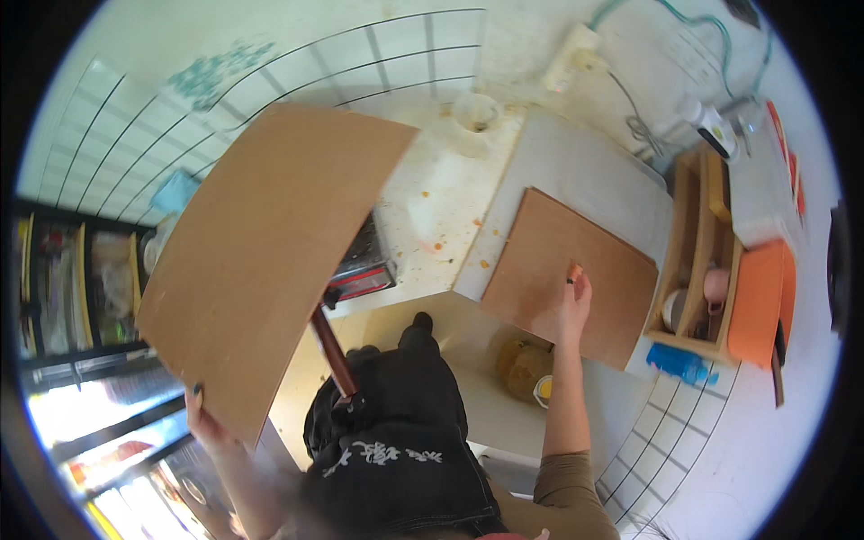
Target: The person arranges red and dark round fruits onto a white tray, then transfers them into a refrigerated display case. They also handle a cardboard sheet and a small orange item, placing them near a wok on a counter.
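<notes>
My left hand (206,422) grips the near lower edge of a large thin brown board (270,229), which is raised at a tilt on the left and partly hides the counter and a black appliance with a red front strip (361,280). My right hand (577,304) is over a second brown board (520,270) lying on the right part of the counter. Between its thumb and fingers is a small orange-brown piece (574,271), too small to name surely. Whether this piece touches the board I cannot tell.
A wooden organizer (688,270) holding cups, an orange board (763,304) and a blue bottle (677,363) line the right side. Behind stand a translucent cup (476,115) and a power strip (574,57). Orange crumbs dot the white counter (422,223). A brown handle (335,354) projects towards me.
</notes>
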`<state>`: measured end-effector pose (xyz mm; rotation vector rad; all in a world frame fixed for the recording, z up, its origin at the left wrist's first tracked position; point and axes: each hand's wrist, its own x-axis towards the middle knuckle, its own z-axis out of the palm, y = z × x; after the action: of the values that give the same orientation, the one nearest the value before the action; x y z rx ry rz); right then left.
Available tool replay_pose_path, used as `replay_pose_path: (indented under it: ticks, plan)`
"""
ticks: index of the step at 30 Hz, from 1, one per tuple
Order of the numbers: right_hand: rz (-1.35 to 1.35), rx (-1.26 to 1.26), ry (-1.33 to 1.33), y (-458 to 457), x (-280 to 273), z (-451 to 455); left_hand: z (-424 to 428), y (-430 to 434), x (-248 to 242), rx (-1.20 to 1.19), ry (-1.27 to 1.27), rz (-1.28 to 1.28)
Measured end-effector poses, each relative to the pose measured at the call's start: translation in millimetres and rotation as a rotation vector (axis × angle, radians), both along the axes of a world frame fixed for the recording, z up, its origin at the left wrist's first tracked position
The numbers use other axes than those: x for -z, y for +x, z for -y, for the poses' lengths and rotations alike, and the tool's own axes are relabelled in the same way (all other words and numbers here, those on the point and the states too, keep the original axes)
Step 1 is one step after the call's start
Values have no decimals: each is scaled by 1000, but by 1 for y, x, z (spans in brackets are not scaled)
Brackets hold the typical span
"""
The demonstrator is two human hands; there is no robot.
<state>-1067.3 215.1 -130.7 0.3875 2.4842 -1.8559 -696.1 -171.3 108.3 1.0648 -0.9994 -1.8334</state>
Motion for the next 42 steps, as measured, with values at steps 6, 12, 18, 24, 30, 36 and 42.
replay_pose_path:
  ticks: [6, 12, 18, 24, 30, 36, 42]
  plan:
    - [-140, -273, 217, -8, -39, 28, 42, 10, 37, 219, -33, -211]
    - [26, -1157, -1179, 75, -252, 143, 93, 7, 73, 332, 6, -330]
    - [7, -1837, -1518, 150, -331, 208, 118, 13, 106, 423, 88, -371]
    - [-38, -1883, -1519, 208, -332, 272, 141, 25, 138, 450, 201, -484]
    - [-89, -1932, -1640, 247, -356, 320, 166, 12, 155, 564, 218, -387]
    - [118, -1544, -1265, 249, -347, 312, 155, 16, 121, 536, 212, -250]
    - [23, -916, -895, 272, -273, 237, 182, 7, 168, 770, 257, -212]
